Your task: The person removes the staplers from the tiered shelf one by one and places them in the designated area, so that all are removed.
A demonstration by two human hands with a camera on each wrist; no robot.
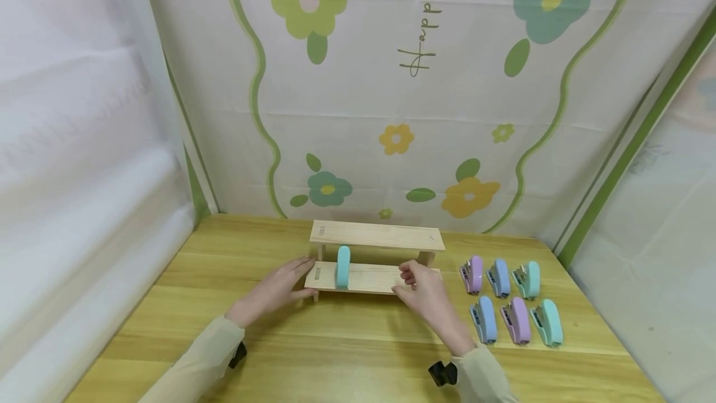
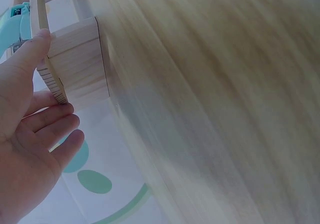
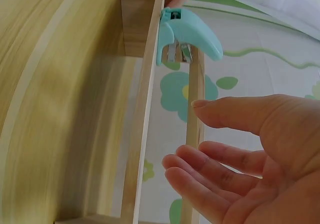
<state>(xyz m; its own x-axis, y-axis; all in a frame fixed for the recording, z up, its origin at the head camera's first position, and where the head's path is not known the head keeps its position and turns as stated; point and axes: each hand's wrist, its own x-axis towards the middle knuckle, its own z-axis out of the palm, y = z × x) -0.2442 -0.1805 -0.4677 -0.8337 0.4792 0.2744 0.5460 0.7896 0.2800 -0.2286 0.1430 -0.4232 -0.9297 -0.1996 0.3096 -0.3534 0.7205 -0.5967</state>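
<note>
A two-tier wooden shelf (image 1: 375,236) stands on the table, with a teal stapler (image 1: 343,268) on the left part of its lower board (image 1: 371,277). My left hand (image 1: 272,293) grips the left end of that board; the left wrist view shows its thumb (image 2: 36,48) on one side and fingers round the edge. Over the board's right part is my right hand (image 1: 427,296), holding nothing. The right wrist view shows its fingers (image 3: 220,171) loosely bent and apart from the thumb, with the teal stapler (image 3: 192,31) farther along the board.
Several staplers stand in two rows right of the shelf: purple (image 1: 475,274), blue (image 1: 500,278) and teal (image 1: 528,280) behind; blue (image 1: 485,320), purple (image 1: 518,321) and teal (image 1: 549,323) in front. A flower-print cloth (image 1: 347,92) hangs behind the wooden table (image 1: 335,353).
</note>
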